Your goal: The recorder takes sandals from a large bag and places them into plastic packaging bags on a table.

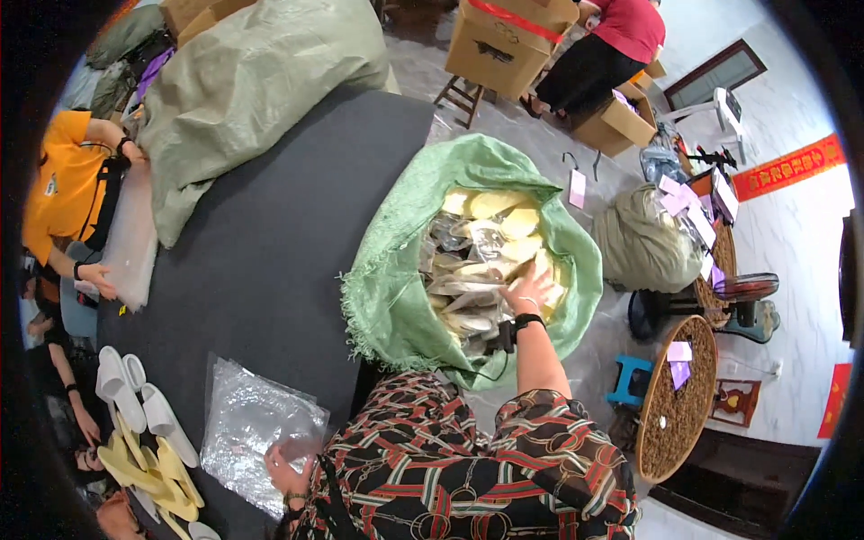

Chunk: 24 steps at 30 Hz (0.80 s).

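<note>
A green woven sack [378, 261] stands with its mouth wide, filled with yellow slippers [520, 221], several of them in clear plastic sleeves. My right hand [531, 288] reaches into it, fingers spread over the slippers, not closed on any. A black band circles that wrist. On the dark table [297, 225], my left hand [290, 466] rests at the edge of a stack of clear plastic bags [252, 432], its fingers apart and slightly blurred. Left of the bags lie white slippers [162, 421] and yellow slippers [144, 477].
A large grey-green sack [261, 81] covers the table's far end. At the left, a person in orange [67, 189] handles clear plastic sheeting [133, 234]. Cardboard boxes [504, 49] and a person in red [630, 36] are behind. A blue stool [628, 380] and round woven tray [643, 450] stand right.
</note>
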### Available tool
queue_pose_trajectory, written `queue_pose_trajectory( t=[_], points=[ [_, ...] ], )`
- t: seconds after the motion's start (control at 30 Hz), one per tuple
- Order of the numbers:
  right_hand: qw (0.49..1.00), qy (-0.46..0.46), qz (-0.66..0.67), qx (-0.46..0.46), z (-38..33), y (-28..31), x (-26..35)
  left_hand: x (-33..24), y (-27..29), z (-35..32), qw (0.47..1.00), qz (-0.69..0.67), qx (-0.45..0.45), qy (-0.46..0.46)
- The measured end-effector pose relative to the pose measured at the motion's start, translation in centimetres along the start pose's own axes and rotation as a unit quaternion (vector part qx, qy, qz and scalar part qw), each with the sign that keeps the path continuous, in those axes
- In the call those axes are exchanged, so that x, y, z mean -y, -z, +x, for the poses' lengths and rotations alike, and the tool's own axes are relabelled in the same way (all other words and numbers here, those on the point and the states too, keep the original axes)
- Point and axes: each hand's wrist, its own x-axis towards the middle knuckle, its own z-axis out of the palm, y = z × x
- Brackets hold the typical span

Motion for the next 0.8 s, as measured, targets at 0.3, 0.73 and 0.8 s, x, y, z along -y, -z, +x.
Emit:
queue_pose_trajectory(
  t=[0.3,0.73,0.8],
  points=[
    [0.992,-0.094,0.008,0.084,3.4,-5.8,-5.1,-1.4,1.7,1.5,0.977,-0.204,0.048,-0.041],
    [0.995,0.072,-0.064,0.007,3.9,-0.2,-3.3,-2.1,0.3,1.0,0.968,-0.093,-0.096,-0.213],
    [0.993,0.095,-0.057,0.033,1.8,2.2,-0.6,0.6,-1.3,1.6,0.972,-0.04,-0.114,-0.2]
  ],
)
